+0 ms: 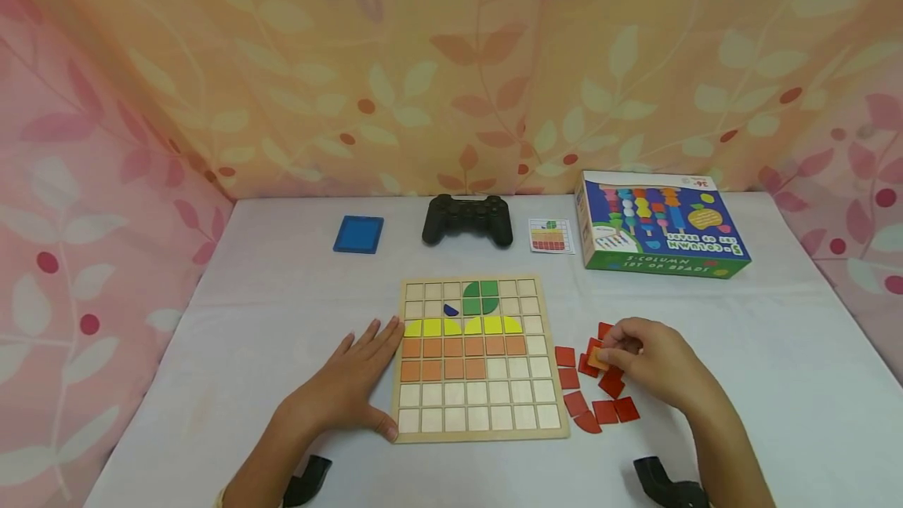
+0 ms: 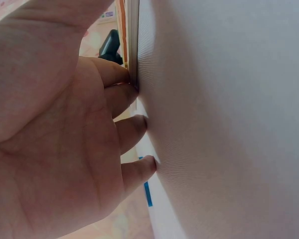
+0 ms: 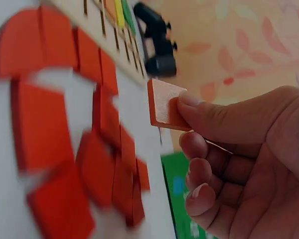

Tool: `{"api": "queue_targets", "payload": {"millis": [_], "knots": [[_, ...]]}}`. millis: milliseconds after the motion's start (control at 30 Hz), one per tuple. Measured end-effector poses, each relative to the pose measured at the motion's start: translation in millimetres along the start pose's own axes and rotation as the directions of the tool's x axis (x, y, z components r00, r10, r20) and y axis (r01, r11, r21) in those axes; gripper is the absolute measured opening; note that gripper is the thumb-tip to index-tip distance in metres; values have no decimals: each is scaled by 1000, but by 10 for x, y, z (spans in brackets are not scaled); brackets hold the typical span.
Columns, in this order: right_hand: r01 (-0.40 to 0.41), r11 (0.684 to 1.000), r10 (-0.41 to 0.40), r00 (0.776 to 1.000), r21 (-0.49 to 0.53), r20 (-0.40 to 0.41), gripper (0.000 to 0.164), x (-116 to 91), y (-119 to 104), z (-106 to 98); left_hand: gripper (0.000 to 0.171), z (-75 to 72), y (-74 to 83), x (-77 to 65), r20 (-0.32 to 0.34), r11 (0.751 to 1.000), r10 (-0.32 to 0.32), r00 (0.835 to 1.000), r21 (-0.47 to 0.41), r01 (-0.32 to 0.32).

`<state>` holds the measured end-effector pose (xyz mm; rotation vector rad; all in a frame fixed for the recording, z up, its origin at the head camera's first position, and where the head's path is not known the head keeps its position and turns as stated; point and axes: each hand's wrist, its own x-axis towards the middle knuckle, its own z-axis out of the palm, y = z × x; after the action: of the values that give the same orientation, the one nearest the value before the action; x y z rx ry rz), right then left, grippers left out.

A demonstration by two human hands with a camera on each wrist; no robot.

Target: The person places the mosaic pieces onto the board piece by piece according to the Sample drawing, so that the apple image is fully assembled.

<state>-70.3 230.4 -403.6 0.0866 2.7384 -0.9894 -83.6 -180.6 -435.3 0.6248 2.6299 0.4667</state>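
My right hand (image 1: 656,359) pinches an orange square tile (image 3: 163,105) between thumb and index finger, over a scatter of red square tiles (image 1: 604,412) right of the board. A red rounded piece (image 1: 587,422) lies by them. Fingers spread, my left hand (image 1: 342,386) rests at the left edge of a wooden grid board (image 1: 481,437), thumb at its lower corner. Green rounded pieces (image 1: 480,298) and a small blue piece (image 1: 451,310) sit in the upper cells. Below come a row of yellow rounded pieces (image 1: 432,328) and two rows of orange tiles (image 1: 441,370), the lower one shorter.
Behind the board stand a blue square tray (image 1: 358,234), a black game controller (image 1: 468,219), a small pattern card (image 1: 551,236) and a bead-set box (image 1: 663,224). Patterned curtains (image 1: 395,69) enclose the white table. Black curved objects (image 1: 666,484) lie by both forearms.
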Motion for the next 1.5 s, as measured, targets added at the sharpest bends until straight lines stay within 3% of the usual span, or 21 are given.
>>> {"api": "queue_targets", "payload": {"millis": [167,333,500,667,767,900,1100,1267,1367,1500], "knots": [[59,997,-60,998,46,17,12,193,-366,209,145,2,2,1,2,1000,-3,1000,-10,3],[149,987,-150,989,63,10,13,326,-653,570,145,11,-4,7,6,1000,-11,1000,-3,11],[283,957,-284,959,-63,5,19,227,-828,932,144,-2,-7,7,14,1000,-8,1000,-9,8],[349,924,-358,933,-153,-37,17,91,-854,1041,143,-34,2,1,16,1000,1,1000,-16,-1],[352,932,-353,936,-86,6,17,37,-781,995,143,-28,3,2,19,1000,2,1000,-16,-1],[280,960,-281,959,11,46,16,-41,-607,811,144,-5,-3,16,21,1000,-6,1000,-6,6],[96,995,-99,991,-31,-94,9,-134,-138,281,144,-5,-7,15,19,1000,-5,1000,-4,5],[-113,984,89,981,-138,-172,23,-235,355,-118,144,-5,-9,8,20,1000,-1,1000,-4,1],[-175,970,144,972,-166,-186,33,-281,604,-248,144,-2,-7,8,18,1000,3,1000,-4,-3],[-203,970,176,966,-132,-188,34,-278,789,-249,144,0,2,10,12,1000,3,1000,-6,-3]]}}
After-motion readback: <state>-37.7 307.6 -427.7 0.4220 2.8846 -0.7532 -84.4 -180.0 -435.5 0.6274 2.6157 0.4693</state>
